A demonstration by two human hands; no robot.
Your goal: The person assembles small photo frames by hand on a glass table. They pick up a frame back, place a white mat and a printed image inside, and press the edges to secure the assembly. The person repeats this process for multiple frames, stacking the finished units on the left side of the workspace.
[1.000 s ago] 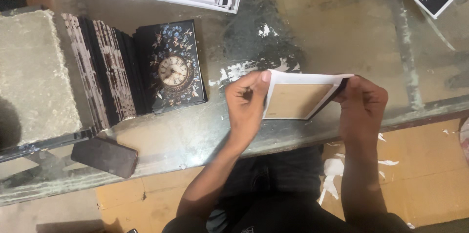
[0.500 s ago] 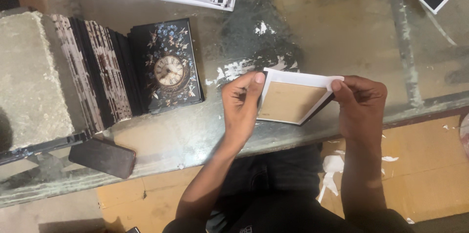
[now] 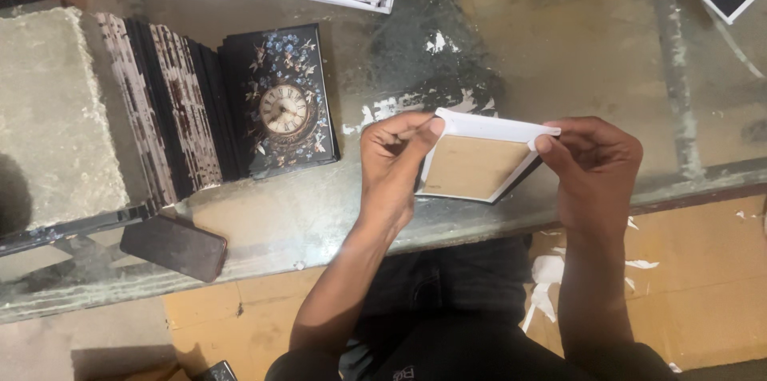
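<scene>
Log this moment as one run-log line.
left hand: grips left edge of white-bordered brown board | right hand: pinches its top right corner | board: tilted over glass table | nearby: clock-print covers, phone

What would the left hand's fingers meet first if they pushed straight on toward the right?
The white-edged board that the left hand already pinches; beyond it, probably the right hand gripping its other end.

Single view: head-worn camera, looking steeply down from close above the glass table (image 3: 559, 45); table edge crosses low, lap and floor beneath it.
</scene>
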